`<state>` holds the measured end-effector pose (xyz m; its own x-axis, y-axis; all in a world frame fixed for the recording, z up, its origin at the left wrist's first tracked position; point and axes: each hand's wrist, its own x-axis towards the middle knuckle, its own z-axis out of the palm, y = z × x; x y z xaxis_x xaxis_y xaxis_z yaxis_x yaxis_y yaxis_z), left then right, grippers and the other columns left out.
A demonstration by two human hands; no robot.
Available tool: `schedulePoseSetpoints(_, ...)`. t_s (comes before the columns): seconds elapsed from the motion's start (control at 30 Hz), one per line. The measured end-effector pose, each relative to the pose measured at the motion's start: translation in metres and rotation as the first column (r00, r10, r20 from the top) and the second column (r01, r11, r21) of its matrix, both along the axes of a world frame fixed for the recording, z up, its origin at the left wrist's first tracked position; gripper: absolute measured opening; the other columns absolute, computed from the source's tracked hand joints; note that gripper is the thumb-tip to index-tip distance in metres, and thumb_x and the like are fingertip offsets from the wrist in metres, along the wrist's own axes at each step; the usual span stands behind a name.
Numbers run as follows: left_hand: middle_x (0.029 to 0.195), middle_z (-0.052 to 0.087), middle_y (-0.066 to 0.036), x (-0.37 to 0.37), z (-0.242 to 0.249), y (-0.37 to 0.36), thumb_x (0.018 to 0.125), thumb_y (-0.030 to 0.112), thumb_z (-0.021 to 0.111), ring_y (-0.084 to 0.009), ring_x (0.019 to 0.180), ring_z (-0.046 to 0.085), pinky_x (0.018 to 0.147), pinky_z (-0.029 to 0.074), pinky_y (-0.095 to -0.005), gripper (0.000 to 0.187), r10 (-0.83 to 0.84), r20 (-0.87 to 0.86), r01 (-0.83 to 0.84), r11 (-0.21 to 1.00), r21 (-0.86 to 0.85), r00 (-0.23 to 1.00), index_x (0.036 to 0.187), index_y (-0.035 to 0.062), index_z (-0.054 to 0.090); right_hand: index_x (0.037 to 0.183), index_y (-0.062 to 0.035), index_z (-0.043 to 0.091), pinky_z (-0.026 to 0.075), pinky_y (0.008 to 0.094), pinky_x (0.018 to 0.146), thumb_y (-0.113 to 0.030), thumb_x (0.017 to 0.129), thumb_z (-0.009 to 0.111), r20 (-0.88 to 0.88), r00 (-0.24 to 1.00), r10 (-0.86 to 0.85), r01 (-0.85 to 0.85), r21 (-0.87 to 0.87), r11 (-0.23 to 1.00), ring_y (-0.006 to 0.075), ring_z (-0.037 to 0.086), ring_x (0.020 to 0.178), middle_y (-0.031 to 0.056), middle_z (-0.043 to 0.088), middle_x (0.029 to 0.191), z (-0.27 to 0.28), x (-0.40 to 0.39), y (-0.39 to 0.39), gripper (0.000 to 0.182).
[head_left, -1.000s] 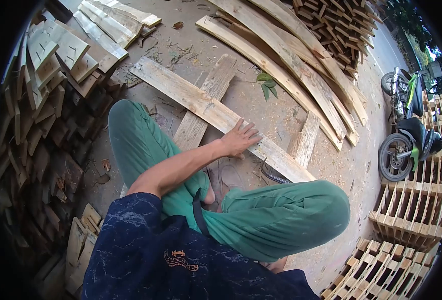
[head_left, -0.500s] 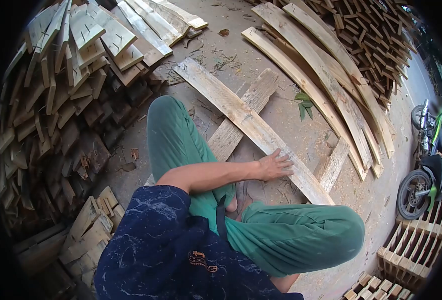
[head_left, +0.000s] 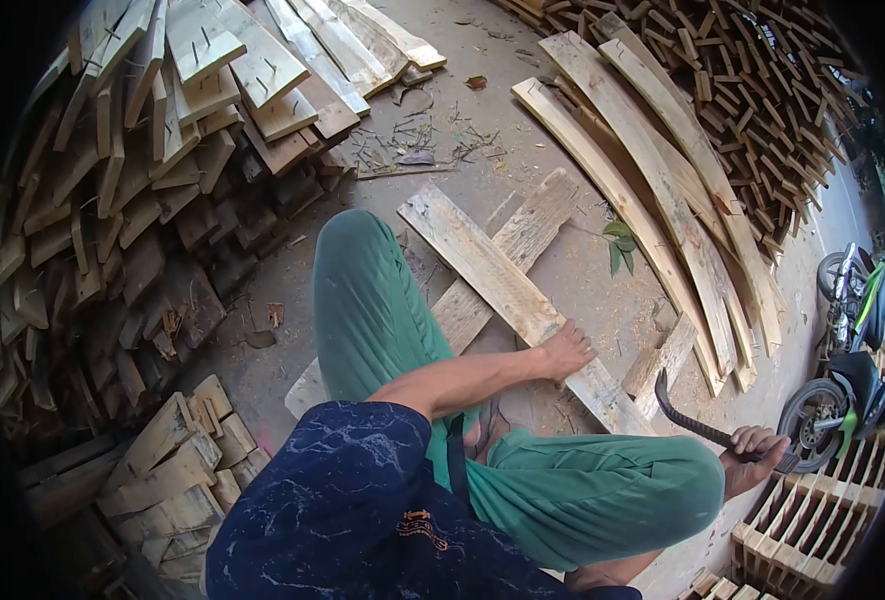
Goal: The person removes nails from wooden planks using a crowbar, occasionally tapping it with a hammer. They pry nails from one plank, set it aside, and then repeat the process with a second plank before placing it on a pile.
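Observation:
My left hand [head_left: 566,352] is closed around the edge of a pale wooden plank [head_left: 482,262], about midway along it. The plank lies slantwise across a rough, thicker board [head_left: 462,310] on the ground and reaches toward a shorter rough wood piece [head_left: 670,360] at its near right end. Out to the right, beyond my right knee, my right hand [head_left: 755,447] grips a dark crowbar [head_left: 697,425] with a hooked end. Its hook points up and stands near the plank's near end, apart from it. My green-trousered legs are bent on either side.
A tall stack of boards with nails sticking out [head_left: 202,55] rises at left. Several long planks [head_left: 652,170] lie at right before a big wood pile [head_left: 732,90]. A motorbike [head_left: 822,425] and slatted pallets [head_left: 812,520] stand at far right. Short offcuts [head_left: 177,460] lie at lower left.
My left hand went from lying flat with spread fingers to gripping the plank. The plank has slid toward me. My right hand has come into view at right with the crowbar.

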<state>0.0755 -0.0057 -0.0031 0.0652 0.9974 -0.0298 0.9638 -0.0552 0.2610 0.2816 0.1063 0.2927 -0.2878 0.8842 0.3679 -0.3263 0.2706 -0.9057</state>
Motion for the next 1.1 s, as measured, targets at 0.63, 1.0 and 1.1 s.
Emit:
schedulePoseSetpoints(0.63,0.111,0.068,-0.019,-0.281,0.039,-0.201,0.090,0.039,0.061,-0.0355,0.106,0.064,0.092,0.049,-0.0428,0.045,0.869,0.459,-0.926,0.311,-0.212,0.187,0.119,0.0055,0.065,0.074,-0.0123,0.042,0.029,0.0214,0.032,-0.018,0.096,0.063,-0.085,0.887,0.453,-0.435,0.170,0.884,0.0045,0.034,0.037,-0.0049,0.036,0.049,0.064,-0.263,-0.116,0.030)
schedulePoseSetpoints(1.0,0.095,0.072,-0.018,-0.291,0.001,-0.220,0.092,0.042,0.057,-0.0323,0.090,0.068,0.082,0.051,-0.0415,0.040,0.813,0.542,-0.779,0.477,-0.407,0.214,0.105,0.0073,0.072,0.066,-0.0120,0.041,0.027,0.0238,0.043,-0.024,0.094,0.066,0.412,0.873,0.260,-0.377,0.234,0.896,0.0040,0.034,0.048,-0.0061,0.039,0.055,-0.116,-0.377,-0.174,0.040)
schedulePoseSetpoints(1.1,0.073,0.066,-0.010,-0.290,0.003,-0.220,0.093,0.039,0.059,-0.0202,0.065,0.065,0.064,0.050,-0.0358,0.040,0.763,0.640,-0.726,0.492,-0.480,0.093,0.102,0.0013,0.070,0.067,-0.0119,0.041,0.027,0.0239,0.041,-0.023,0.095,0.065,0.385,0.857,0.343,-0.427,0.156,0.891,0.0039,0.034,0.045,-0.0056,0.040,0.054,-0.124,-0.388,-0.170,0.039)
